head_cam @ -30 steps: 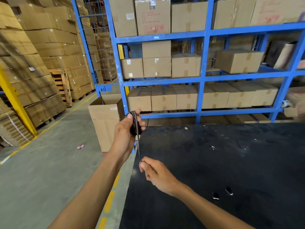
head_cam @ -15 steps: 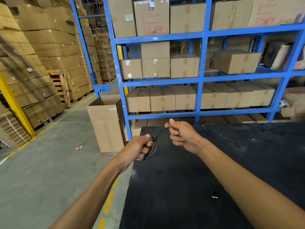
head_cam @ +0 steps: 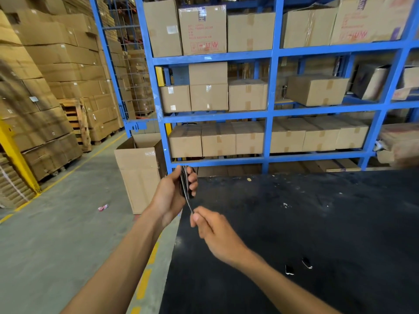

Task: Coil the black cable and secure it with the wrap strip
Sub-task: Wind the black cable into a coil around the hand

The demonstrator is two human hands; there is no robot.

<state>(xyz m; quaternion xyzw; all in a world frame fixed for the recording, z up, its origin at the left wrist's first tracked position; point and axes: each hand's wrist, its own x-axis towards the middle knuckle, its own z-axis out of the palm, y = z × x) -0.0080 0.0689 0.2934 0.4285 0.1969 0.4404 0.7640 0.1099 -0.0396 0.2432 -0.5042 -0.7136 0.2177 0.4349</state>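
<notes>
My left hand (head_cam: 172, 194) holds the black cable (head_cam: 185, 184) as a small upright coil, thumb on one side and fingers curled over the other, at the black table's far left corner. A thin strand runs from the coil's bottom down to my right hand (head_cam: 209, 230), which pinches its end between thumb and forefinger just below and to the right of the coil. Whether that strand is cable or the wrap strip I cannot tell.
The black table (head_cam: 317, 234) fills the lower right; two small black pieces (head_cam: 289, 269) (head_cam: 306, 262) lie on it near my right forearm. An open cardboard box (head_cam: 139, 175) stands on the floor left of the table. Blue shelving (head_cam: 269, 114) with cartons rises behind.
My right hand came back from the far side of the coil to below it, pulling the strand down. My left hand turned the coil upright and raised it.
</notes>
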